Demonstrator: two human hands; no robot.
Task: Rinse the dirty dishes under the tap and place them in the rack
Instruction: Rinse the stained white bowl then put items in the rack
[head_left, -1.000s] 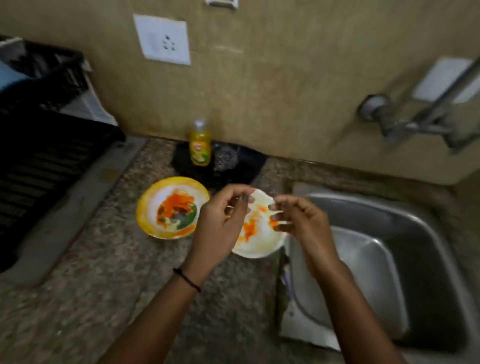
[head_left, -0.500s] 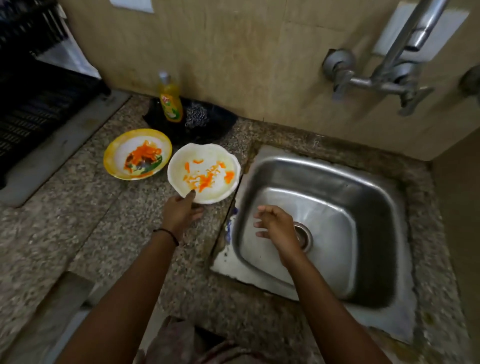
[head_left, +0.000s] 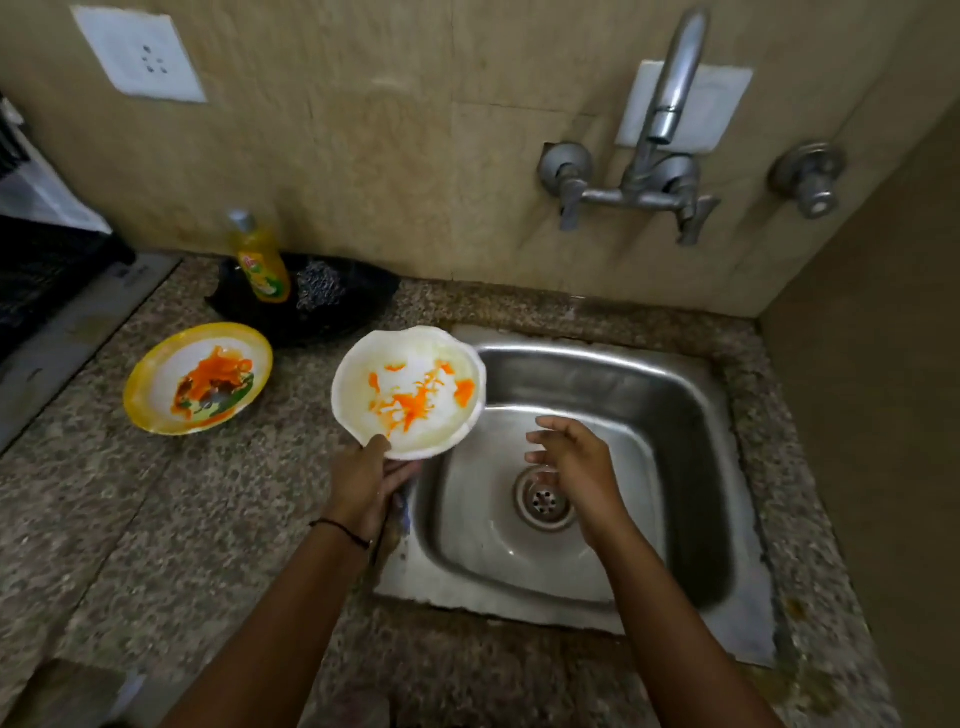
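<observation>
My left hand (head_left: 366, 480) grips the near rim of a white plate (head_left: 410, 392) smeared with orange food, holding it tilted above the left edge of the steel sink (head_left: 691, 410). My right hand (head_left: 574, 465) hovers over the sink basin near the drain (head_left: 543, 501), fingers apart and holding nothing. A yellow-rimmed plate (head_left: 197, 376) with orange and green leftovers lies on the granite counter to the left. The tap (head_left: 660, 130) is mounted on the wall above the sink; no water runs from it. The black dish rack (head_left: 36, 275) sits at the far left.
A yellow dish-soap bottle (head_left: 260, 260) and a steel scrubber (head_left: 319, 286) rest in a black tray (head_left: 358, 306) against the wall. A second valve (head_left: 810, 174) is on the wall at right. A side wall closes off the right end of the counter.
My left hand has lifted the white plate off the counter and carried it right, over the sink's edge. My right hand stays above the drain.
</observation>
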